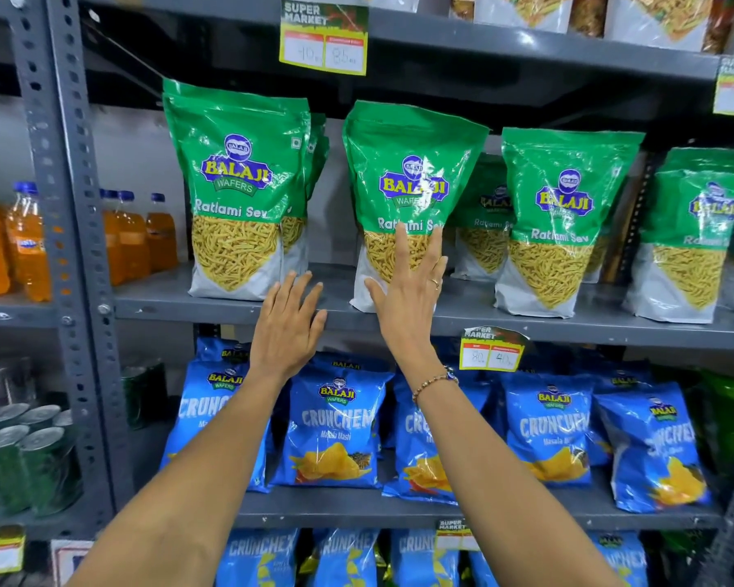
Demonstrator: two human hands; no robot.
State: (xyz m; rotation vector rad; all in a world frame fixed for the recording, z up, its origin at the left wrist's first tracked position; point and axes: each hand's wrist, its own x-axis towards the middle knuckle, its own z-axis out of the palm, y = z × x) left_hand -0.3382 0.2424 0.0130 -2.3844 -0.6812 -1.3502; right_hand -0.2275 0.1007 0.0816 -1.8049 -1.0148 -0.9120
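Note:
Green Balaji Ratlami Sev pouches stand in a row on a grey metal shelf (212, 309). My right hand (410, 294), fingers straight and spread, lies flat against the front of the middle pouch (412, 171). My left hand (289, 324) is open with straight fingers over the shelf's front edge, between the left pouch (238, 184) and the middle pouch, and holds nothing. A beaded bracelet sits on my right wrist.
More green pouches (564, 213) stand to the right. Blue Crunchex chip bags (335, 430) fill the shelf below. Orange drink bottles (26, 243) and green cans (39, 459) sit on the left rack. Yellow price tags (323, 40) hang from the shelf edges.

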